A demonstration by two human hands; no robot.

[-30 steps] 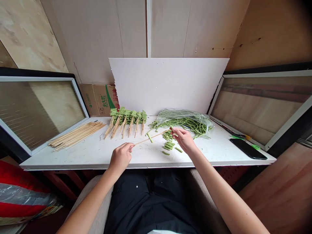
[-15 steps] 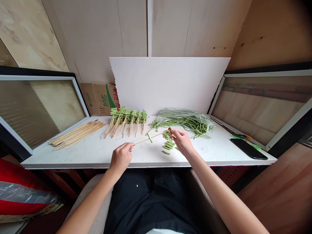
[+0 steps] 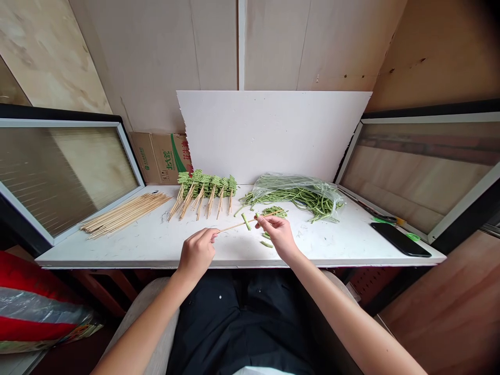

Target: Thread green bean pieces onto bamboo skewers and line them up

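Observation:
My left hand [image 3: 197, 253] is closed around one end of a thin bamboo skewer [image 3: 233, 226] held just above the table. A short cut piece of green bean [image 3: 246, 222] sits crosswise on the skewer. Right beside it, my right hand [image 3: 278, 234] pinches a second piece [image 3: 257, 215] on the skewer; the fingers partly hide it. Below and behind this hand lie loose cut bean pieces [image 3: 266, 243], partly covered by it.
Filled bean skewers [image 3: 207, 183] are stacked at the back, left of centre. Bare skewers [image 3: 125, 212] lie at the left. Long green beans [image 3: 300, 200] spill from a clear plastic bag [image 3: 285, 182]. A black phone [image 3: 400, 239] and scissors [image 3: 385, 216] lie at the right.
My right hand has moved left and slightly down along the skewer, bringing the pinched bean piece close to the other one. My left hand keeps its grip, shifted slightly right.

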